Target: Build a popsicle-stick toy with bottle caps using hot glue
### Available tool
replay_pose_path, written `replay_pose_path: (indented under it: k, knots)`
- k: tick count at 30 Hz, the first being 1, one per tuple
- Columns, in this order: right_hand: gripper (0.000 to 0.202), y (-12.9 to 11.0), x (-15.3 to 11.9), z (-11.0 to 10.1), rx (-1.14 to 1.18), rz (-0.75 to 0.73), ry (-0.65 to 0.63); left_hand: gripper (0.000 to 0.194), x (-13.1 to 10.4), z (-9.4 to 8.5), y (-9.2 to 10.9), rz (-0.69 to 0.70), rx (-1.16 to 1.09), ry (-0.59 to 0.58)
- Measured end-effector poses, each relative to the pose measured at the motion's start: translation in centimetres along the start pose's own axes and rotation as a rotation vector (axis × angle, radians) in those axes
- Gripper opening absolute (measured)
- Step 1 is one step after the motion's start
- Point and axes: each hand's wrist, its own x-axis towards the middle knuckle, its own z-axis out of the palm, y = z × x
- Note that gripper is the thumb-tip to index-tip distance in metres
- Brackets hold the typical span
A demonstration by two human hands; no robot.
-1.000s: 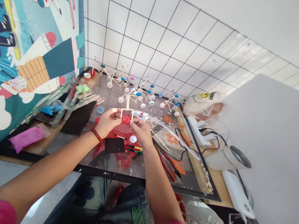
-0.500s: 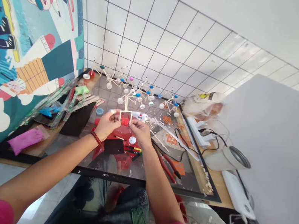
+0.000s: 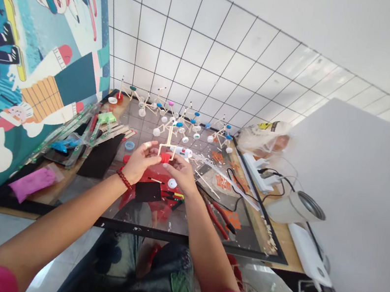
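Over the middle of the table, both hands hold up a small frame of pale wooden sticks (image 3: 169, 137) with a red bottle cap (image 3: 165, 158) at its near end. My left hand (image 3: 140, 163), with a beaded bracelet on the wrist, pinches the cap's left side. From the right, my right hand (image 3: 182, 173) closes its fingers and thumb on the cap and the stick end beside it. Just behind the right hand lies a white glue gun (image 3: 183, 152). Below the hands are a white cap (image 3: 172, 183) and a black square sheet (image 3: 148, 191).
Several stick-and-cap models (image 3: 179, 124) stand along the back edge. Red-handled pliers (image 3: 220, 220) lie at right, near a white power strip (image 3: 259, 174) and a grey-white cylinder (image 3: 297, 205). A pink packet (image 3: 34, 182) and bundled sticks (image 3: 114, 135) lie at left.
The stick frame and red cap have shifted slightly right and tilted. My right fingers have moved further round the cap; my left hand stays nearly in place.
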Motion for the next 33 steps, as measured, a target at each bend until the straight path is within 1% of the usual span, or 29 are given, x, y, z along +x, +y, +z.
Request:
replay_pose_path:
  k: [3,7,11,15,17,21,25,28,33]
  knots:
    - [0.045,0.0,0.1,-0.1,-0.026,-0.03,-0.007,0.059,-0.2,0.1,0.2,-0.061,-0.042,-0.011]
    - [0.043,0.3,0.1,-0.3,-0.104,-0.076,-0.021,0.06,-0.2,0.1,0.2,-0.06,-0.024,-0.012]
    - [0.038,1.2,0.3,-0.7,-0.252,-0.147,-0.049,0.058,-0.1,0.0,0.2,-0.08,-0.005,-0.006]
    - [0.034,1.8,0.3,-0.8,-0.389,-0.204,-0.062,0.05,-0.2,0.0,0.6,-0.132,0.001,-0.039]
    - [0.033,1.8,0.3,-0.8,-0.413,-0.205,-0.059,0.051,-0.2,0.0,0.7,-0.141,0.003,-0.055]
    - [0.034,1.7,0.3,-0.8,-0.405,-0.192,-0.052,0.061,-0.4,0.1,0.5,-0.124,0.007,-0.071]
    - [0.032,1.5,0.2,-0.7,-0.425,-0.228,-0.031,0.061,-0.3,0.2,0.2,-0.085,-0.003,-0.038]
    - [0.03,1.0,0.1,-0.6,-0.486,-0.273,-0.029,0.06,-0.2,0.2,0.4,-0.133,-0.018,-0.036]
    - [0.027,0.7,-0.1,-0.5,-0.514,-0.306,-0.051,0.049,-0.2,0.1,1.0,-0.206,-0.029,-0.042]
